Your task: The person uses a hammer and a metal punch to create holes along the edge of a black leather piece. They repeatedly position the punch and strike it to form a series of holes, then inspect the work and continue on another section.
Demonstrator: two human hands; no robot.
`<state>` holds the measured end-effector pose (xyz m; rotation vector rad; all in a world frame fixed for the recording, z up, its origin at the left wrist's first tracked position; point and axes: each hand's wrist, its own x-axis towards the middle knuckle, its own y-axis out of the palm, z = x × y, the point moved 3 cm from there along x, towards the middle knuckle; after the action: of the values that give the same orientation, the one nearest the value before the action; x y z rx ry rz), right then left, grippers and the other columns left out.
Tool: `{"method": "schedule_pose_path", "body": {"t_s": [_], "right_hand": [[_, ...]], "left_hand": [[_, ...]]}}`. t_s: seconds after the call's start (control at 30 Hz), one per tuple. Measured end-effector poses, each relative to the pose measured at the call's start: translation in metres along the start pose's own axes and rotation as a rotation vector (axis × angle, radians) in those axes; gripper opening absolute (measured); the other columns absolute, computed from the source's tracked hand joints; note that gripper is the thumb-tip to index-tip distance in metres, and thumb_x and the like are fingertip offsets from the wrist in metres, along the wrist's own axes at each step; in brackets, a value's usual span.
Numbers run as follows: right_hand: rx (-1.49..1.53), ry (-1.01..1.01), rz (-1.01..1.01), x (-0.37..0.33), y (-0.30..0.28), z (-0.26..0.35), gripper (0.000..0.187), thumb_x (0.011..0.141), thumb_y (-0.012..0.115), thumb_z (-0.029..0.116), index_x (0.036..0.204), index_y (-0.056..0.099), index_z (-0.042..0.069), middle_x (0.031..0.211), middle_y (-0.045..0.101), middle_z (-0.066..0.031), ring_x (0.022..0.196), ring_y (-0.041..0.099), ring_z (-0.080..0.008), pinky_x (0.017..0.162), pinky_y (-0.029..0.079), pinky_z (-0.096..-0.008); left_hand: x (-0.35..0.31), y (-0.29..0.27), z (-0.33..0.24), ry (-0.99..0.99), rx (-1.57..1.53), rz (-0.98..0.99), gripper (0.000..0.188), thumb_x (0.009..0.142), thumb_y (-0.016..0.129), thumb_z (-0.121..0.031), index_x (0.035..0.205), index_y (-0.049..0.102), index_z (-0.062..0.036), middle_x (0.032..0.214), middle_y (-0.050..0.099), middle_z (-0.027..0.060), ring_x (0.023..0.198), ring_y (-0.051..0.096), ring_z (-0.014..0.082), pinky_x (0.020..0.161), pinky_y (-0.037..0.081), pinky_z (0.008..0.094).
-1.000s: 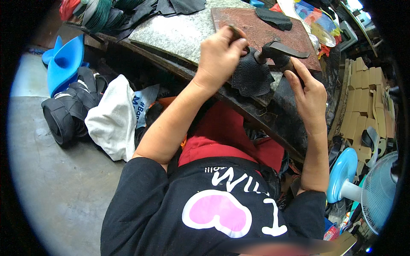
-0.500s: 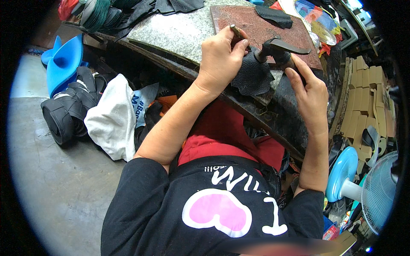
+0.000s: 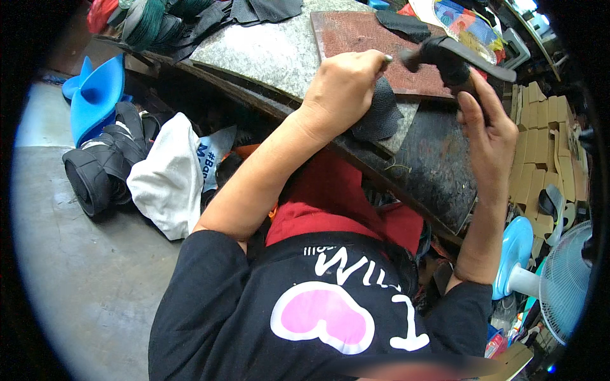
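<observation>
My left hand (image 3: 343,92) is closed around a short metal rod, whose bright end (image 3: 387,58) sticks out beside the thumb; the rest of it is hidden in the fist. Below that hand a black leather piece (image 3: 382,117) lies on the slab at the bench's near edge, partly covered by the fist. My right hand (image 3: 490,130) grips the dark handle of a hammer (image 3: 445,54). The hammer is raised to the right of the left fist, its slightly blurred striking face (image 3: 410,60) turned toward the rod's end and apart from it.
A reddish-brown board (image 3: 349,38) rests on a speckled stone slab (image 3: 254,54), with another black leather piece (image 3: 403,25) on it. Black scraps (image 3: 264,9) and dark green cord (image 3: 149,25) lie at the far left. Right of the bench stand stacked cardboard pieces (image 3: 540,133) and a fan (image 3: 569,279).
My right hand has lifted the hammer up and to the right, away from the leather. My left fist has turned, and the rod's bright end now points right instead of up.
</observation>
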<state>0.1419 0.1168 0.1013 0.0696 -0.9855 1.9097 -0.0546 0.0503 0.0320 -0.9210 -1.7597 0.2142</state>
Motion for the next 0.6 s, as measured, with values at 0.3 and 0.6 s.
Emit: {"method": "schedule_pose_path", "body": {"t_s": [0.3,0.6], "right_hand": [[-0.055,-0.101,0.066,-0.002,0.008,-0.008,0.039,0.092,0.062,0.033,0.121,0.063,0.008,0.087,0.071,-0.0075,0.076,0.067,-0.0184,0.069,0.052,-0.0288],[-0.376,-0.110,0.048,-0.019,0.030,-0.039,0.035,0.089,0.063,0.037,0.116,0.065,0.015,0.099,0.069,-0.0124,0.087,0.067,-0.0313,0.071,0.053,-0.0362]], "left_hand": [[0.000,0.001,0.001,-0.073,0.077,0.043,0.013,0.084,0.065,-0.006,0.095,0.061,-0.0014,0.081,0.065,0.0187,0.075,0.066,0.0342,0.064,0.052,0.0375],[-0.013,0.007,0.030,-0.674,-0.752,-0.091,0.010,0.092,0.057,-0.004,0.100,0.059,0.0018,0.087,0.068,0.0109,0.078,0.068,0.0141,0.068,0.056,0.0236]]}}
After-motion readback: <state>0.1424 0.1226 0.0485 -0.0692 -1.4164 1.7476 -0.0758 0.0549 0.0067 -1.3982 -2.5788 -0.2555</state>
